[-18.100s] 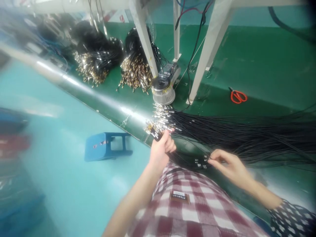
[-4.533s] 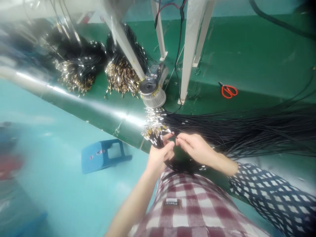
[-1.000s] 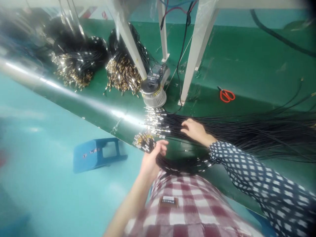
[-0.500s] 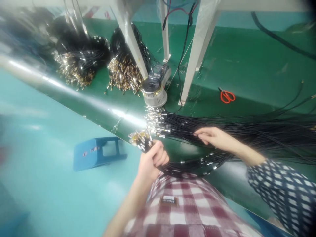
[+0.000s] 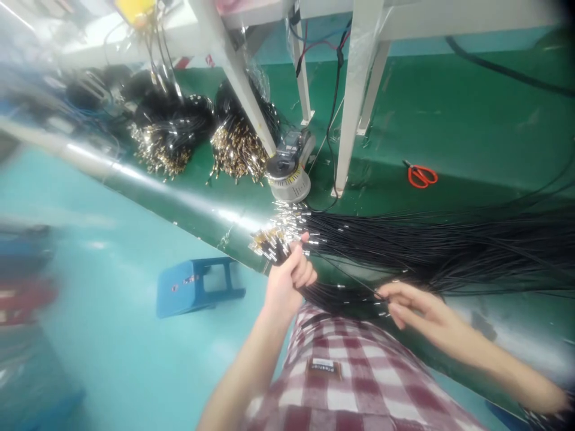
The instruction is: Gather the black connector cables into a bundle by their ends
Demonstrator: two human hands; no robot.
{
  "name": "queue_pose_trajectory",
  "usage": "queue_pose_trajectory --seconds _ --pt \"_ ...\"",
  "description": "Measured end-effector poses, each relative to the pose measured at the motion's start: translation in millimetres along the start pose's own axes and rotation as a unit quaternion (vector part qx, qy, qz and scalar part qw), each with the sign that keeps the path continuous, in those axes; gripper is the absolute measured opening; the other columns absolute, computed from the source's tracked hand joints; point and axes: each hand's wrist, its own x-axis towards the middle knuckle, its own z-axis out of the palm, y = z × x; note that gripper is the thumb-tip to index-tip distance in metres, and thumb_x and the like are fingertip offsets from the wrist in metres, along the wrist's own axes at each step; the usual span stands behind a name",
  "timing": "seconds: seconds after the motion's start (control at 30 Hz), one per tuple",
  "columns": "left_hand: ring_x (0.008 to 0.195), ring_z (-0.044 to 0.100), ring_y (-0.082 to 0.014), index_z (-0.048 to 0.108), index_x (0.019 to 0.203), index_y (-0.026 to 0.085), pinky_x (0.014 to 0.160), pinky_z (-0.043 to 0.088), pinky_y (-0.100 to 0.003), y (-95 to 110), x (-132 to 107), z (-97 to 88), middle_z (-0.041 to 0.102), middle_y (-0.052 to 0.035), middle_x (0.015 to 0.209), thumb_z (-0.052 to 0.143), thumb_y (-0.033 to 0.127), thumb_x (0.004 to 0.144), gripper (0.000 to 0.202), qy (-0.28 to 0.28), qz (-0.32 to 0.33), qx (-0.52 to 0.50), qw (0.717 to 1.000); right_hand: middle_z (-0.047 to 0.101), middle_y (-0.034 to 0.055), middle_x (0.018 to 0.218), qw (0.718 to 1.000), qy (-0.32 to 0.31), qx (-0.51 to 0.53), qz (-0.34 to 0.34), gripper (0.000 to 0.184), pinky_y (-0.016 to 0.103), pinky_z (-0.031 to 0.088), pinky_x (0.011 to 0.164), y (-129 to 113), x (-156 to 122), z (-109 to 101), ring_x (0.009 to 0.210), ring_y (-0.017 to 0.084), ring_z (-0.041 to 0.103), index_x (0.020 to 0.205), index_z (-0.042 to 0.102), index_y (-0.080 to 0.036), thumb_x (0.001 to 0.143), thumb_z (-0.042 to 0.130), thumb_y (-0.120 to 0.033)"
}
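A bunch of black cables is gripped in my left hand, its metal-tipped ends poking out beyond the thumb. My right hand, lower right, pinches a single thin black cable that runs up and left toward my left hand. Beyond both hands a large pile of loose black cables lies along the green table. The silver connector ends of that pile gather right behind my left fist.
A round grey device with a dial stands behind the connectors, beside white rack legs. Orange-handled scissors lie at the right. Two coiled cable bundles rest at back left. A blue stool is on the floor.
My right hand has come down from the cable pile toward my body, drawing one cable with it. My left hand still holds the bunch, its thumb now raised. The view has shifted slightly.
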Motion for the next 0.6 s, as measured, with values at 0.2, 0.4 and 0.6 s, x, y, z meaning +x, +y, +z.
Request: queue_pose_trajectory --seconds 0.2,0.4,0.6 --pt "0.035 0.02 -0.0029 0.065 0.093 0.008 0.043 0.02 -0.021 -3 2 3.4 0.025 0.0103 0.039 0.065 0.027 0.081 0.022 0.011 0.0 0.025 1.0 0.058 0.0006 0.065 1.0 -0.003 -0.012 0.012 0.03 0.029 0.045 0.066 6 -14 7 0.065 0.017 0.056 0.111 0.056 -0.026 0.091 0.044 -0.045" --pt "0.037 0.021 -0.0034 0.065 0.101 0.008 0.044 0.019 -0.021 -3 -5 4.9 0.026 0.0107 0.039 0.066 0.025 0.078 0.028 -0.025 -0.024 0.047 0.998 0.061 0.0019 0.069 1.0 0.017 -0.017 -0.006 0.032 0.029 0.046 0.067 4 -12 10 0.067 0.017 0.058 0.112 0.055 -0.024 0.092 0.044 -0.045" --pt "0.037 0.021 -0.0037 0.064 0.103 0.011 0.044 0.019 -0.022 -2 -2 2.9 0.026 0.0102 0.041 0.061 0.026 0.084 0.024 -0.027 0.003 0.017 0.999 0.064 0.0026 0.072 0.999 0.041 -0.03 -0.001 0.032 0.026 0.049 0.061 10 -19 13 0.066 0.017 0.06 0.11 0.06 -0.024 0.089 0.047 -0.045"
